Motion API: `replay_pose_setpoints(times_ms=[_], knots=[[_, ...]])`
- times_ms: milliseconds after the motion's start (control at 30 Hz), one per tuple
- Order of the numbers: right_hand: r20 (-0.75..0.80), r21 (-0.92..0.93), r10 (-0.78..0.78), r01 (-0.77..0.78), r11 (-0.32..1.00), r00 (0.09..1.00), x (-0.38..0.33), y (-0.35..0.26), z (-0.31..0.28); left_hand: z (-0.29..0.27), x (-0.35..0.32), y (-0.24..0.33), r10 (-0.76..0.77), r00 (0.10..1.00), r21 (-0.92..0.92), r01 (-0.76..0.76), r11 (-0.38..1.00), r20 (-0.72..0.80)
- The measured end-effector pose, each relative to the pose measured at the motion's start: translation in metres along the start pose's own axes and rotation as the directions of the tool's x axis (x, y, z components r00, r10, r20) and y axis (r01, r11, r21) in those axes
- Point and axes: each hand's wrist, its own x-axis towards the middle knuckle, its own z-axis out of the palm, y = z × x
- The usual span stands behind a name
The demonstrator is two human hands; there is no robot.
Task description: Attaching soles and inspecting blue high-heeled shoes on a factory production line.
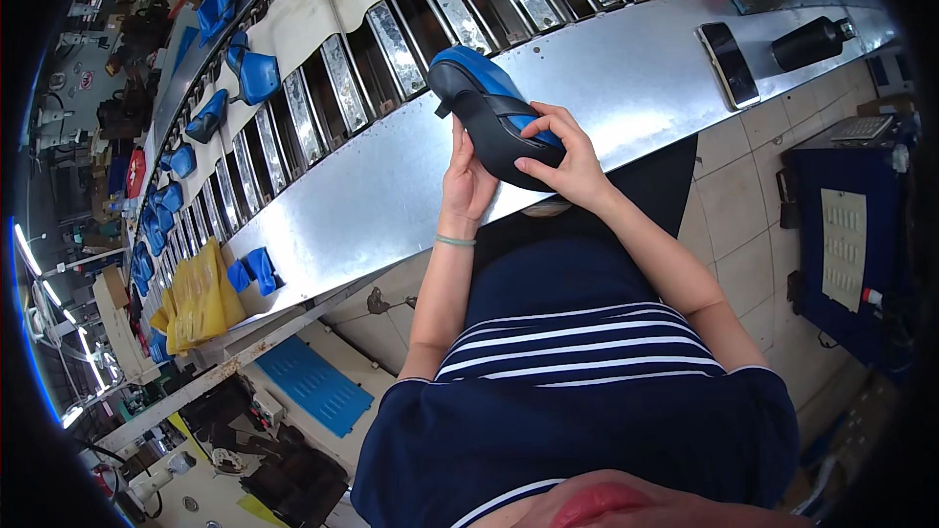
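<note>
A black heeled shoe (484,122) with blue covering on its upper is held in both hands above the metal ledge. Its black sole is partly turned toward me, and the small heel points left. My left hand (469,176) supports it from below and behind, closed at its side with some fingers hidden. My right hand (565,161) pinches the near end, with the thumb on the black sole and the fingers over the blue side.
Beyond the metal ledge (342,225) runs a slatted conveyor (342,78) carrying several blue-covered shoes (258,76). A phone (729,64) and a black bottle (812,44) lie on the ledge at right. Yellow plastic sheets (202,298) hang at left. A dark blue cabinet (846,176) stands at right.
</note>
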Motion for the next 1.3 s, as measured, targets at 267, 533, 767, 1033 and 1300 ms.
replay_pose_setpoints(times_ms=[267, 533, 767, 1033, 1300], knots=[[0.017, 0.019, 0.004, -0.005, 1.000, 1.000, -0.001, 0.009, -0.006, 0.007, 0.000, 0.002, -0.030, 1.000, -0.015, 0.031, 0.999, 0.005], [-0.014, 0.203, 0.091, -0.087, 0.975, 0.996, 0.002, 0.017, -0.012, 0.024, 0.007, 0.006, -0.056, 0.998, -0.055, 0.058, 0.997, 0.032], [0.082, 0.507, 0.366, -0.355, 0.785, 0.927, 0.015, 0.010, -0.028, 0.038, 0.015, 0.002, -0.049, 0.996, -0.059, 0.054, 0.997, 0.075], [0.103, 0.565, 0.461, -0.433, 0.702, 0.881, 0.021, 0.012, -0.034, 0.035, 0.010, -0.006, -0.004, 0.991, 0.032, 0.000, 0.999, 0.136], [0.118, 0.524, 0.435, -0.428, 0.736, 0.892, 0.024, 0.015, -0.038, 0.041, 0.007, -0.015, 0.038, 0.986, 0.207, -0.072, 0.976, 0.160]])
